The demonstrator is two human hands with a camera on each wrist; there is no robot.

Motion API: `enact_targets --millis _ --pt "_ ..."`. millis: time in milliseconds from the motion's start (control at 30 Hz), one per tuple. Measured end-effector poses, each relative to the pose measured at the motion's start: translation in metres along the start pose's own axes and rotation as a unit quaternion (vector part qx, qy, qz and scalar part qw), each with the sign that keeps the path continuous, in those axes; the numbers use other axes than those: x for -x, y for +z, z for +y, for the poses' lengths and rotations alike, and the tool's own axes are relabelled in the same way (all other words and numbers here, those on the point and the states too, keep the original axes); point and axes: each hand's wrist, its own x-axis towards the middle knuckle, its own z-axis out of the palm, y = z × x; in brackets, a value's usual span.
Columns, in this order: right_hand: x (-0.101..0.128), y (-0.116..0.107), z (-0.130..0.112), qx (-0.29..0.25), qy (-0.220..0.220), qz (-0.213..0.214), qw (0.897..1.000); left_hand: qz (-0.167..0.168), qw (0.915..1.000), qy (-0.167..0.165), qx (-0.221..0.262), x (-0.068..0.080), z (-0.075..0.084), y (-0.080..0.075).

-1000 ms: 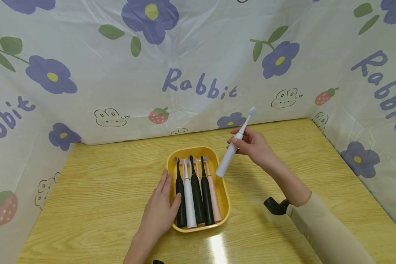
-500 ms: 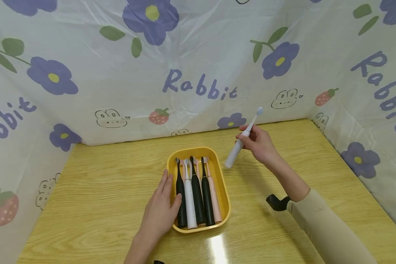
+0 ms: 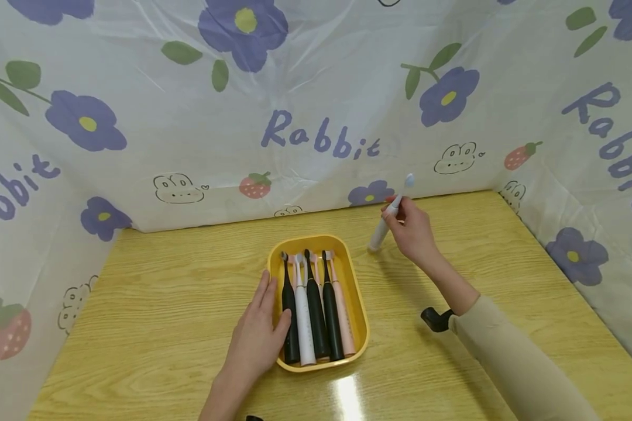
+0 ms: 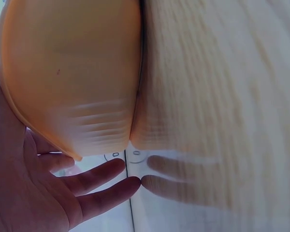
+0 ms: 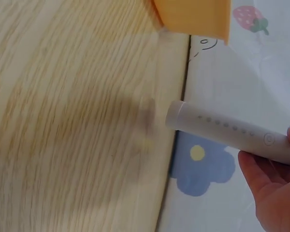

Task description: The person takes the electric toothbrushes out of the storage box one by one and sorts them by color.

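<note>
My right hand (image 3: 415, 229) pinches a white electric toothbrush (image 3: 383, 230) near the top of its handle, its pale blue brush head up and leaning to the right. In the right wrist view, the handle (image 5: 222, 128) shows a row of small marks and a round button, its base end just above the wooden table. My left hand (image 3: 257, 336) rests along the left side of a yellow tray (image 3: 359, 318), thumb over the rim and fingers (image 4: 111, 195) stretched out beside the outer wall. In the tray lie black toothbrushes (image 3: 315, 310), a white toothbrush (image 3: 304, 321) and pink toothbrushes (image 3: 343, 316), heads toward the back.
The wooden table (image 3: 179, 304) is bounded at the back and sides by a white cloth (image 3: 316, 76) printed with flowers, rabbits and strawberries. A black curved piece (image 3: 436, 320) sticks out by the right sleeve (image 3: 511, 345).
My right hand has carried the white toothbrush right, away from the tray, then lowered its base toward the table and tilted it more upright. My left hand has stayed at the tray.
</note>
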Motion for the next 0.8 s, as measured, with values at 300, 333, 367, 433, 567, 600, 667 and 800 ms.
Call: enact_targets --millis 300,333,367,433,567,600,667,800 --pt "-0.008 0.008 0.004 0.020 -0.004 -0.001 1.000 -0.001 1.0000 -0.006 0.000 0.001 0.002 -0.003" --pt "-0.008 0.008 0.005 0.022 -0.005 -0.001 1.000 0.000 1.0000 -0.006 0.000 0.001 0.002 -0.003" --pt "-0.009 0.009 0.006 0.024 -0.006 -0.001 1.000 0.001 1.0000 -0.005 0.000 0.001 0.002 -0.003" --pt "-0.010 0.011 0.007 0.028 -0.007 -0.002 1.000 0.002 1.0000 -0.005 0.000 0.001 0.002 -0.003" --pt "-0.011 0.013 0.010 0.033 -0.003 -0.008 0.999 0.004 1.0000 -0.004 0.001 0.001 0.001 -0.003" --pt "-0.011 0.014 0.010 0.033 -0.002 -0.010 0.999 0.004 1.0000 -0.004 0.001 0.001 0.001 -0.003" --pt "-0.011 0.014 0.011 0.034 -0.002 -0.013 0.999 0.005 1.0000 -0.003 0.002 0.001 0.001 -0.002" --pt "-0.010 0.015 0.010 0.038 -0.004 -0.022 0.999 0.004 1.0000 -0.003 0.001 0.001 0.001 -0.002"
